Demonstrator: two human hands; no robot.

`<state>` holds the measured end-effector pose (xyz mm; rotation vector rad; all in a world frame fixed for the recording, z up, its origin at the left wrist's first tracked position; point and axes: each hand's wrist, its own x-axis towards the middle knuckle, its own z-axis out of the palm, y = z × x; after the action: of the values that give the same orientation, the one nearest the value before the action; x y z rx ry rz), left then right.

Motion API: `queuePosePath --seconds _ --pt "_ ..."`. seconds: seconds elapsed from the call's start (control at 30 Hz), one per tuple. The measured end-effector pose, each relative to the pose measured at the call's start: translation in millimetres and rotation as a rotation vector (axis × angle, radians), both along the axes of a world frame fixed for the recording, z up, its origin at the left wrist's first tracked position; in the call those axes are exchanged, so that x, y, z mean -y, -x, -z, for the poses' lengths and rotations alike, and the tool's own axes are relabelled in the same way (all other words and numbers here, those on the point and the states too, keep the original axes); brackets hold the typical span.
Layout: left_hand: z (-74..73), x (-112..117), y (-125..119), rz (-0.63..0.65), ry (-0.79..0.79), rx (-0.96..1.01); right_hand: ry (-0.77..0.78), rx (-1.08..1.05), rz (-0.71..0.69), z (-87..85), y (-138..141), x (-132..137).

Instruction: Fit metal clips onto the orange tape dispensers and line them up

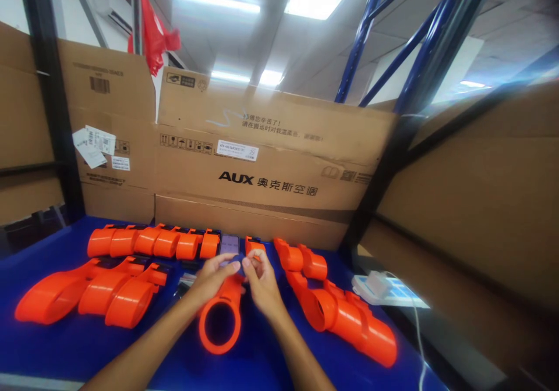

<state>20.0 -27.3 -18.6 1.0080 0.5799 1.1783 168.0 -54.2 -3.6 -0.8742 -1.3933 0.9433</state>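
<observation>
An orange plastic part with a ring end (220, 320) lies on the blue table (65, 350) between my forearms. My left hand (212, 277) rests on its narrow far end, fingers curled around it. My right hand (261, 280) is beside it, fingers pinched on something small near the same end; I cannot make out what. Just behind my hands lie a phone (229, 244) and a small orange piece (254, 245).
A row of orange ring parts (148, 242) lines the back left. Larger orange parts (91, 295) lie at the left, and several more (340, 309) at the right. Cardboard boxes (271, 164) wall the table. A white charger with cable (376, 285) sits at right.
</observation>
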Motion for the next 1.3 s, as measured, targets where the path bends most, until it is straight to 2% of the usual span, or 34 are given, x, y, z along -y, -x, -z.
queuePosePath --seconds 0.1,0.17,0.23,0.37,0.47,0.57,0.73,0.8,0.93,1.07,1.17,1.3 --pt "-6.9 1.7 1.9 -0.035 0.065 0.046 -0.076 0.153 0.148 -0.6 -10.6 -2.7" --pt "-12.8 1.3 5.5 -0.092 0.123 0.091 -0.107 0.309 0.265 -0.7 -19.3 -3.1" --pt "-17.8 0.1 10.1 -0.134 0.175 0.143 -0.099 0.496 0.326 -0.1 -26.4 -2.2" --pt "-21.4 0.4 16.7 -0.062 0.245 0.242 -0.013 0.803 0.280 1.1 -31.3 1.7" --pt "-20.4 4.5 17.2 0.008 0.272 0.272 0.031 0.876 0.216 0.8 -29.4 4.1" --pt "-20.4 8.2 14.8 -0.006 0.253 0.284 0.031 0.840 0.194 0.1 -27.5 5.5" --pt "-21.1 8.5 10.5 -0.112 0.190 0.282 0.000 0.746 0.244 -1.6 -29.8 3.6" --pt "-19.3 8.2 10.0 -0.085 0.188 0.289 -0.020 0.685 0.293 -2.2 -32.6 1.0" --pt "-12.0 9.5 9.5 0.067 0.203 0.244 -0.056 0.541 0.390 -3.1 -39.3 -4.7" --pt "-6.3 10.7 6.2 0.081 0.166 0.157 -0.089 0.257 0.430 -4.1 -43.2 -8.5" --pt "-4.8 11.4 4.3 0.094 0.141 0.127 -0.090 0.162 0.417 -5.8 -42.1 -8.3" --pt "-4.9 12.7 4.2 0.114 0.100 0.111 -0.017 -0.009 0.294 -9.5 -35.3 -3.8"
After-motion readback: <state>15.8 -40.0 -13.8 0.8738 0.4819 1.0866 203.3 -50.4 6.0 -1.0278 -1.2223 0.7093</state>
